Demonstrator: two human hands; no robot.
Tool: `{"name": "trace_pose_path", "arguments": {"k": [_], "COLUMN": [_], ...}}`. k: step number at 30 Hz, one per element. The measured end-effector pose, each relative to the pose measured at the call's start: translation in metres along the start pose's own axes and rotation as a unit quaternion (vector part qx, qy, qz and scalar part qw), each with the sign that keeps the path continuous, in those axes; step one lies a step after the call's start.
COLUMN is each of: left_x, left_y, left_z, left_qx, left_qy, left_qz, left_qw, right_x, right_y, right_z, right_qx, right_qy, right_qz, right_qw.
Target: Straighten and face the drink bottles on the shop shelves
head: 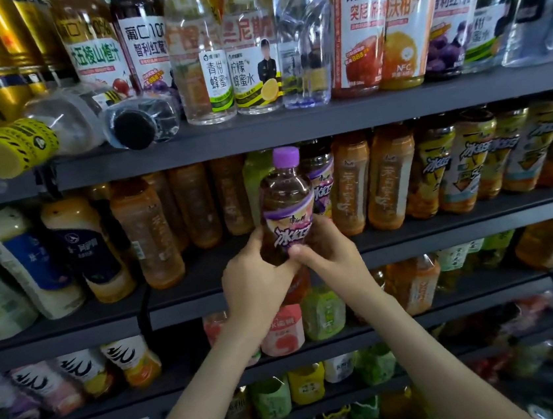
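Note:
A purple-capped iced tea bottle [287,204] with a purple and pink label stands upright in front of the second shelf [442,221], label facing me. My left hand [255,280] wraps its lower left side. My right hand [328,253] holds its lower right side, thumb across the label's bottom. Behind it stands a matching purple-label bottle [321,173]. On the top shelf [326,117] two clear bottles lie on their sides: one with a yellow cap [16,147] poking over the edge, one with a black cap [136,128].
Orange tea bottles [351,183] and yellow-label iced tea bottles [463,164] line the second shelf to the right. Milky bottles with dark blue labels [65,247] lean at the left. Lower shelves [318,345] hold several small pink, green and yellow bottles.

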State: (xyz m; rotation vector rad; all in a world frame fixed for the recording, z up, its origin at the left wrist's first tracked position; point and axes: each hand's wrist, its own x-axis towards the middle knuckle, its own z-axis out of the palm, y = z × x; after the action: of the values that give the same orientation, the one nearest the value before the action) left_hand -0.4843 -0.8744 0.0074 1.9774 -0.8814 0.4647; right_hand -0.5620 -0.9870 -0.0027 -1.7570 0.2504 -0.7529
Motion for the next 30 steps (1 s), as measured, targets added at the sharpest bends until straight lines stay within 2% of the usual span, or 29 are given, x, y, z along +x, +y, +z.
{"name": "trace_pose_path", "arguments": {"k": [4, 7, 11, 12, 13, 15, 17, 18, 25, 30], "left_x": [-0.001, -0.003, 0.013, 0.019, 0.023, 0.028, 0.030, 0.032, 0.053, 0.056], "left_y": [0.026, 0.050, 0.074, 0.075, 0.076, 0.075, 0.077, 0.078, 0.076, 0.068], "left_z": [0.031, 0.053, 0.077, 0.081, 0.084, 0.088, 0.092, 0.095, 0.123, 0.124], "left_qx": [0.029, 0.001, -0.052, -0.044, -0.032, -0.014, 0.012, 0.026, 0.038, 0.033], "left_qy": [-0.051, -0.074, -0.216, -0.222, -0.192, -0.039, 0.090, 0.116, 0.054, 0.059], "left_qz": [0.003, -0.014, -0.023, -0.023, -0.029, -0.059, -0.109, -0.131, -0.245, -0.249], "left_qw": [0.998, 0.997, 0.975, 0.974, 0.980, 0.997, 0.990, 0.984, 0.967, 0.966], "right_x": [0.000, -0.001, -0.001, 0.000, 0.000, 0.002, 0.004, 0.005, 0.016, 0.016], "right_y": [0.002, 0.004, 0.013, 0.016, 0.018, 0.022, 0.023, 0.024, 0.024, 0.028], "right_z": [-0.040, -0.073, -0.114, -0.123, -0.131, -0.144, -0.153, -0.156, -0.154, -0.145], "right_qx": [-0.012, -0.022, -0.026, -0.024, -0.019, -0.005, 0.007, 0.010, 0.017, 0.015], "right_qy": [0.014, 0.044, 0.092, 0.098, 0.103, 0.110, 0.111, 0.111, 0.121, 0.127], "right_qz": [0.045, 0.039, 0.041, 0.045, 0.050, 0.057, 0.049, 0.042, 0.000, 0.001], "right_qw": [0.999, 0.998, 0.995, 0.994, 0.993, 0.992, 0.993, 0.993, 0.992, 0.992]}}
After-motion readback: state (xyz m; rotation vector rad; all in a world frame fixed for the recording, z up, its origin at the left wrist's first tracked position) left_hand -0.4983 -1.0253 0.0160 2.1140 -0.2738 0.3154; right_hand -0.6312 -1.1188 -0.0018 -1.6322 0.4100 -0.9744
